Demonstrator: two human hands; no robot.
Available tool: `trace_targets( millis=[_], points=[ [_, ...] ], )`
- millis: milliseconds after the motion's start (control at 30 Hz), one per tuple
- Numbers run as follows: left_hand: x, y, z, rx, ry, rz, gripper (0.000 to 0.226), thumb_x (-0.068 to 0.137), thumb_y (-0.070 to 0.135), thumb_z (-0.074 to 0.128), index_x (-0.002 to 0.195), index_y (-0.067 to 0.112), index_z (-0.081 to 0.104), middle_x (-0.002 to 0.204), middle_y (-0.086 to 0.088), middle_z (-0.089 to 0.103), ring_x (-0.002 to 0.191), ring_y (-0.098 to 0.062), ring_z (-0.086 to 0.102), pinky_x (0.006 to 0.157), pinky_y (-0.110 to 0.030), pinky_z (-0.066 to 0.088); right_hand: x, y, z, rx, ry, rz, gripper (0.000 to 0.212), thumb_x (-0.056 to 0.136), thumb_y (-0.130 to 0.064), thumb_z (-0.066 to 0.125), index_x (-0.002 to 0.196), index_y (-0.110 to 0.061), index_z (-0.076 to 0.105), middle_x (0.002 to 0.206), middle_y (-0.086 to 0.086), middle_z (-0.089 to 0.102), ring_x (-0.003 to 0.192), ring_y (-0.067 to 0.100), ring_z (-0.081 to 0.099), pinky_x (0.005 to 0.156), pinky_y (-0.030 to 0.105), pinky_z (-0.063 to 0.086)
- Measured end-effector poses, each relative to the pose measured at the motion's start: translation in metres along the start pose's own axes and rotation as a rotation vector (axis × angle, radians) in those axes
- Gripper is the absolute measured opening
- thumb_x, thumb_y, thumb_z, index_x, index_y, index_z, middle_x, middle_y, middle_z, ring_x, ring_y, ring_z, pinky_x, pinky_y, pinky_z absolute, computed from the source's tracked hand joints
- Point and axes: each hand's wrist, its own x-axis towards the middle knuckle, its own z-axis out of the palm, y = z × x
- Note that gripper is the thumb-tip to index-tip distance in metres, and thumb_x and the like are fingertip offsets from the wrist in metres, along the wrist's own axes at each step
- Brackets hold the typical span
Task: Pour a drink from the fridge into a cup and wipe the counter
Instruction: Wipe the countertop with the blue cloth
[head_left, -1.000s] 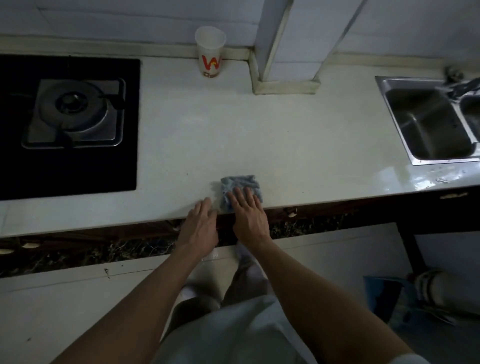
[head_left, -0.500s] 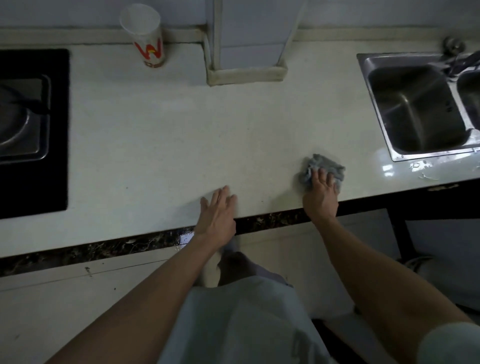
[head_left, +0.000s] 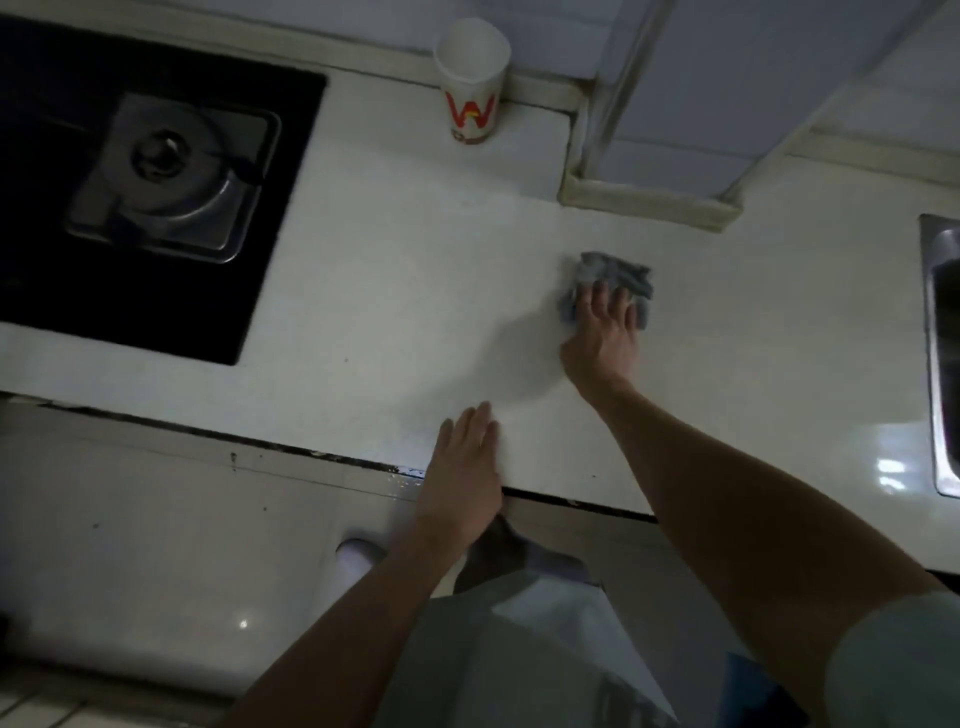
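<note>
Under the right hand: grey-blue cloth, crumpled, pressed flat to the white table by spread fingers; grip flat on top, not closed around it. Near side and left of that grip: left hand, open, palm down on the table's front edge, holding nothing. Far beyond the cloth, leftward, against the back wall: white paper cup with red W, upright. Far left: gas hob. Right edge: steel sink, partly cropped.
</note>
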Motion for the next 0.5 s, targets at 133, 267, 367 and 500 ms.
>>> trace_targets(
  millis=[133, 267, 367, 500],
  points=[
    [-0.008, -0.004, -0.006, -0.035, 0.05, -0.092, 0.059, 0.091, 0.015, 0.048, 0.147, 0.003, 0.03, 0.159, -0.014, 0.018, 0.146, -0.026, 0.018, 0.121, -0.041, 0.014, -0.012, -0.103, 0.022, -0.037, -0.105, -0.366, 0.075, 0.087, -0.008, 0.043, 0.155, -0.014, 0.012, 0.163, 0.012, 0.002, 0.149, 0.033, -0.008, 0.122, 0.046, 0.0],
    [-0.012, 0.001, -0.015, 0.026, 0.198, 0.035, 0.04, 0.075, 0.03, 0.063, 0.106, 0.006, 0.067, 0.098, -0.009, 0.074, 0.101, -0.016, 0.061, 0.092, -0.023, 0.044, -0.057, -0.182, 0.049, -0.157, -0.231, -0.754, 0.076, 0.082, -0.014, 0.048, 0.153, -0.018, 0.021, 0.162, 0.005, 0.01, 0.149, 0.031, -0.008, 0.121, 0.045, 0.0],
    [-0.018, 0.0, -0.005, 0.187, 0.098, 0.047, 0.039, 0.093, 0.027, 0.051, 0.126, 0.006, 0.061, 0.126, -0.014, 0.064, 0.122, -0.022, 0.057, 0.109, -0.03, 0.036, -0.071, -0.19, 0.054, -0.261, -0.262, -0.933, 0.07, 0.087, -0.01, 0.046, 0.152, -0.024, 0.023, 0.162, -0.004, 0.009, 0.15, 0.022, -0.008, 0.121, 0.04, -0.002],
    [-0.018, -0.013, -0.003, 0.056, 0.028, 0.002, 0.049, 0.071, 0.021, 0.071, 0.119, 0.009, 0.067, 0.122, -0.008, 0.065, 0.118, -0.024, 0.058, 0.109, -0.036, 0.039, -0.052, -0.147, 0.033, -0.2, -0.185, -1.073, 0.061, 0.087, 0.003, 0.048, 0.143, -0.019, 0.045, 0.157, 0.001, 0.032, 0.148, 0.019, 0.017, 0.121, 0.035, 0.009]
  ],
)
